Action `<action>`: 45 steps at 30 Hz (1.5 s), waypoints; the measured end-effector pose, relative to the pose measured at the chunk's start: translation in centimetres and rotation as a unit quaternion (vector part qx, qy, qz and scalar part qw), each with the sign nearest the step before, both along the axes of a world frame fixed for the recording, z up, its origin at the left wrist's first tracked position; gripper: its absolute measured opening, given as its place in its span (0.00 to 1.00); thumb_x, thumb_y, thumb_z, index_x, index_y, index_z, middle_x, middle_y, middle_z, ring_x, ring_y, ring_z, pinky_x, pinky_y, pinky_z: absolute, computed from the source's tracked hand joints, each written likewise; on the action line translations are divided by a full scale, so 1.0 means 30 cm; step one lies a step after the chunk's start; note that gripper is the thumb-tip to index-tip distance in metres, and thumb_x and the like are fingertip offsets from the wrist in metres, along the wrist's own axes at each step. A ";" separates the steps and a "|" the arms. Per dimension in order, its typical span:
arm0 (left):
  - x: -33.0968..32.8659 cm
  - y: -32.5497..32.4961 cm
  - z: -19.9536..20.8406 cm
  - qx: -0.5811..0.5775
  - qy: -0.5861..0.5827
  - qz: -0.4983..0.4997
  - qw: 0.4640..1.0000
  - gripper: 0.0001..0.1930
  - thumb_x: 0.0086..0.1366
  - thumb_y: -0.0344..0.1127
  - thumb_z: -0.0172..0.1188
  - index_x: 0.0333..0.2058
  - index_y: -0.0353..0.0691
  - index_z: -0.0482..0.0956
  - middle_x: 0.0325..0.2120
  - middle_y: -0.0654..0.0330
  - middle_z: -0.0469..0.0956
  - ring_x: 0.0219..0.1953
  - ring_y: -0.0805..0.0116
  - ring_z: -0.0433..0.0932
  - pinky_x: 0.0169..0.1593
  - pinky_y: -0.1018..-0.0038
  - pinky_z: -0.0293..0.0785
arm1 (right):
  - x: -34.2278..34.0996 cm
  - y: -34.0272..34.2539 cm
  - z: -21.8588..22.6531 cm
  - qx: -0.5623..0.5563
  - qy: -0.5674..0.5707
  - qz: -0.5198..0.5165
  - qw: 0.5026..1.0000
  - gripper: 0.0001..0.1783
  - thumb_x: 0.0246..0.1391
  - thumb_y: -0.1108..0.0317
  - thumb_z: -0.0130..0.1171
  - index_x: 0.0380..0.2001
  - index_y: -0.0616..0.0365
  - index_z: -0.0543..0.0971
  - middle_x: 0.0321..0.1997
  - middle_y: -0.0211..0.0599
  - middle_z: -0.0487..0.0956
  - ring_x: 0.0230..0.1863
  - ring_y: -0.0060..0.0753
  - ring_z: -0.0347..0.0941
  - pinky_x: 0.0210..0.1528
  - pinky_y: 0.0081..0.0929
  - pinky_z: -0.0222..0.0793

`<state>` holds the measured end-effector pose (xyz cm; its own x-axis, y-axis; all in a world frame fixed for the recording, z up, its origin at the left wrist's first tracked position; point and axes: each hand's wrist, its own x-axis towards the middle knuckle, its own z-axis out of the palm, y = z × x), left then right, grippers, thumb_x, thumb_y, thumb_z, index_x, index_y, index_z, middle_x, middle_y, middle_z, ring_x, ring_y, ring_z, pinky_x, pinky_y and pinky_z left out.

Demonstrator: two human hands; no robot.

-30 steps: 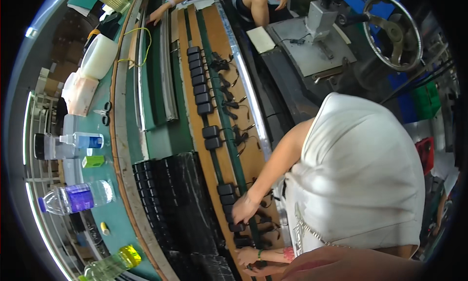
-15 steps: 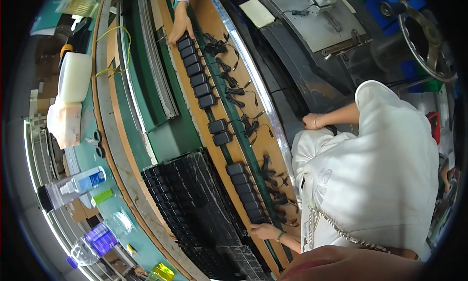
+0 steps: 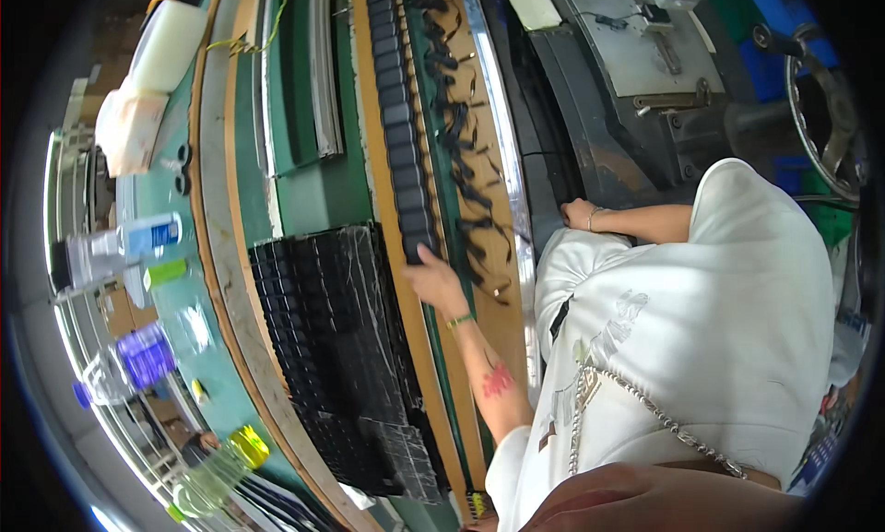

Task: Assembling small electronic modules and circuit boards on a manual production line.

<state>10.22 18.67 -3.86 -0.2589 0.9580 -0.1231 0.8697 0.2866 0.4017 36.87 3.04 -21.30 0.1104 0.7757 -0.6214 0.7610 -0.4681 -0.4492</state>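
My left hand (image 3: pixel 433 276) reaches out over the wooden strip of the bench, fingers spread and resting on the near end of a long row of black rectangular blocks (image 3: pixel 396 117). A thin bracelet is on that wrist and a red mark on the forearm. Loose black parts with short cables (image 3: pixel 466 177) lie scattered just right of the row. My right hand (image 3: pixel 581 214) sits by the dark bench edge near my white shirt, fingers curled, with nothing visible in it.
A large black tray of small parts under clear film (image 3: pixel 323 348) lies left of my left arm. Bottles (image 3: pixel 124 242), a white container (image 3: pixel 161 48) and a metal rail (image 3: pixel 498 163) line the bench. A grey machine (image 3: pixel 645 53) and a handwheel (image 3: pixel 820 99) stand at the right.
My left hand has moved away from me along the row of blocks to its near end. My right hand left the bench and rests at its edge. Another person's hand at the far end is out of view.
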 end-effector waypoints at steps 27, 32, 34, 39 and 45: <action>-0.267 -1.077 -0.196 0.219 -0.432 0.540 0.688 0.16 0.56 0.17 0.42 0.41 0.32 0.74 0.25 0.53 0.74 0.17 0.56 0.77 0.18 0.69 0.73 | -0.858 0.582 0.961 -0.130 0.808 0.126 0.561 0.15 0.60 0.73 0.51 0.50 0.62 0.74 0.37 0.39 0.78 0.34 0.26 0.71 0.36 0.19 0.66; -0.297 -1.044 -0.257 0.171 0.092 0.524 0.829 0.09 0.59 0.28 0.52 0.38 0.35 0.75 0.28 0.55 0.77 0.23 0.56 0.77 0.29 0.66 0.70 | -0.932 0.427 1.317 -0.101 0.866 0.191 0.452 0.16 0.61 0.71 0.48 0.51 0.62 0.71 0.28 0.34 0.73 0.27 0.23 0.64 0.30 0.23 0.59; -0.336 -1.019 -0.276 0.169 0.114 0.519 0.830 0.08 0.59 0.30 0.54 0.37 0.36 0.75 0.28 0.56 0.78 0.25 0.56 0.76 0.31 0.66 0.69 | -0.950 0.432 1.350 0.290 0.775 0.363 0.427 0.13 0.60 0.71 0.47 0.47 0.63 0.71 0.22 0.29 0.68 0.24 0.20 0.61 0.27 0.23 0.56; -0.366 -0.988 -0.307 0.176 0.169 0.479 0.843 0.07 0.57 0.35 0.57 0.33 0.41 0.75 0.28 0.58 0.78 0.30 0.55 0.75 0.39 0.64 0.65 | -0.933 0.442 1.344 0.303 0.638 0.495 0.505 0.07 0.58 0.74 0.50 0.37 0.62 0.76 0.24 0.34 0.76 0.26 0.22 0.67 0.31 0.20 0.64; -0.369 -0.981 -0.292 0.202 0.159 0.473 0.843 0.05 0.56 0.33 0.57 0.31 0.42 0.74 0.27 0.58 0.78 0.31 0.56 0.74 0.40 0.65 0.64 | -1.107 0.600 0.909 0.407 0.297 0.468 0.726 0.13 0.50 0.80 0.58 0.41 0.61 0.80 0.36 0.38 0.78 0.33 0.37 0.72 0.39 0.23 0.70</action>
